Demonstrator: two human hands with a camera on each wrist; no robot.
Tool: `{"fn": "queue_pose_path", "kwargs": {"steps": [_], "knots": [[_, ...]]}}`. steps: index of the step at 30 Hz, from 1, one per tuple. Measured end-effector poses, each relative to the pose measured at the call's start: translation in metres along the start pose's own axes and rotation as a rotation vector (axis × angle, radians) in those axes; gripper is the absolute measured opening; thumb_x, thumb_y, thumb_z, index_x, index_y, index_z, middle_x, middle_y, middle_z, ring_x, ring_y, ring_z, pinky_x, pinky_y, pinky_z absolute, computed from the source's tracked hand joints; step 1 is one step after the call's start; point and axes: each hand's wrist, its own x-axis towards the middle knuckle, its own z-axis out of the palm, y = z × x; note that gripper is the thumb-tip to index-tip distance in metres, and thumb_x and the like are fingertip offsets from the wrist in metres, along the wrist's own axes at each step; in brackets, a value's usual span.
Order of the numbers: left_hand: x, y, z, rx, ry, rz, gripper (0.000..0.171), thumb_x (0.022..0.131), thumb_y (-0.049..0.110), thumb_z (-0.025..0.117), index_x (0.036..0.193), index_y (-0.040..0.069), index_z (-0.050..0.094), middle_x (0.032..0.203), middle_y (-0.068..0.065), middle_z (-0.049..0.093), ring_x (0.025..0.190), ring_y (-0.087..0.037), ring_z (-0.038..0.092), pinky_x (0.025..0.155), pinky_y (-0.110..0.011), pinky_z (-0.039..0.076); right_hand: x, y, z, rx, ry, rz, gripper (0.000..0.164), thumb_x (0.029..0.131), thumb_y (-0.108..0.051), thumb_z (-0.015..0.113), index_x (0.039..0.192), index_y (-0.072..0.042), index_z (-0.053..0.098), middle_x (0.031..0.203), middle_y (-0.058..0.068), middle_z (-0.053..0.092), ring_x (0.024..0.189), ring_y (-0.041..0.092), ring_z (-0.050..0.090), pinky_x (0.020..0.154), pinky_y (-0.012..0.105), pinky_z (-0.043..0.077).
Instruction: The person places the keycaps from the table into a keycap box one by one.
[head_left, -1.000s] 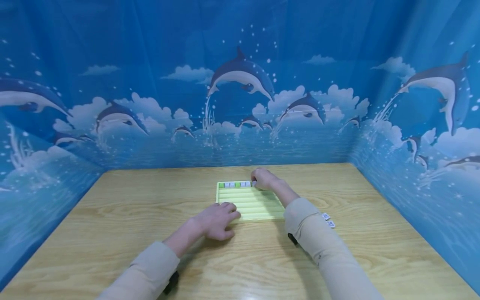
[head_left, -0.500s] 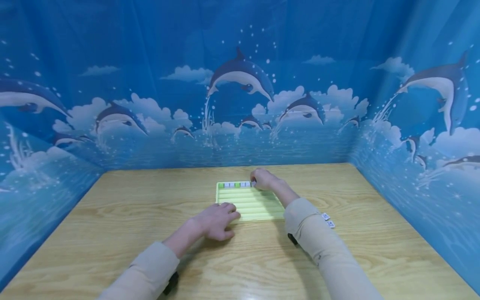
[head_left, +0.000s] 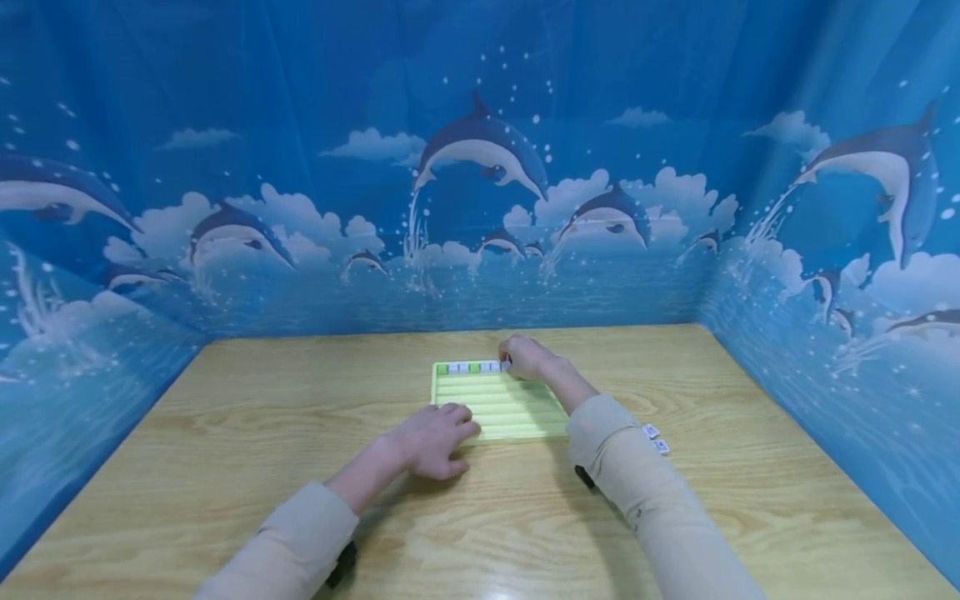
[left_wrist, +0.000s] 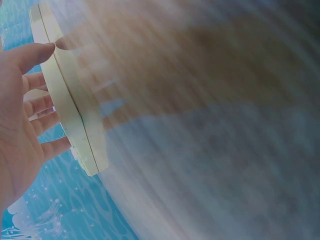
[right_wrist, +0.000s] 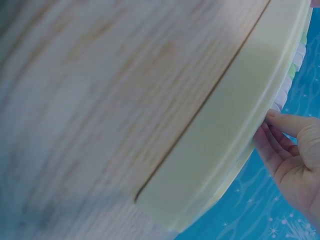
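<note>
A pale green tray (head_left: pixel 498 408) with ridged rows lies on the table. Along its far row stand several small white and green tiles (head_left: pixel 463 368), starting from the left corner. My right hand (head_left: pixel 527 357) is at the right end of that line, its curled fingers pinching a small white tile (head_left: pixel 506 365), mostly hidden by the fingers. In the right wrist view, the right thumb (right_wrist: pixel 285 120) is beside the tray's edge, close to the tile row. My left hand (head_left: pixel 435 440) rests on the tray's near left corner with fingers extended; its thumb (left_wrist: pixel 37 54) touches the tray's side.
Two loose white tiles with dark marks (head_left: pixel 656 439) lie on the wooden table (head_left: pixel 300 417) right of the tray, beside the right sleeve (head_left: pixel 622 450). A blue dolphin-print curtain (head_left: pixel 315 275) surrounds the back and sides of the table.
The right hand has shifted very slightly left at the far row. The left hand, the tray and the loose tiles stay in place.
</note>
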Motion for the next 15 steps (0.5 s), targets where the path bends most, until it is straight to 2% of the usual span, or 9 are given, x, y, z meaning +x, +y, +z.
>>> {"fn": "queue_pose_path", "kwargs": {"steps": [9, 15], "knots": [[0.0002, -0.0001, -0.0009, -0.009, -0.012, -0.006, 0.052, 0.088, 0.041, 0.055, 0.132, 0.015, 0.048, 0.129, -0.007, 0.046, 0.121, -0.023, 0.041, 0.097, -0.042, 0.039, -0.0007, -0.0022, -0.0018, -0.031, -0.008, -0.004, 0.02, 0.088, 0.002, 0.056, 0.107, -0.003, 0.062, 0.095, 0.007, 0.058, 0.082, 0.018, 0.053, 0.071, 0.03, 0.047], [0.0005, -0.0004, 0.0001, -0.004, -0.003, -0.001, 0.051, 0.088, 0.041, 0.055, 0.131, 0.014, 0.049, 0.128, -0.007, 0.047, 0.12, -0.023, 0.042, 0.097, -0.042, 0.04, -0.0008, -0.002, -0.0006, -0.011, -0.01, 0.007, 0.022, 0.087, 0.002, 0.056, 0.108, -0.002, 0.062, 0.097, 0.008, 0.059, 0.083, 0.02, 0.053, 0.072, 0.032, 0.048]]}}
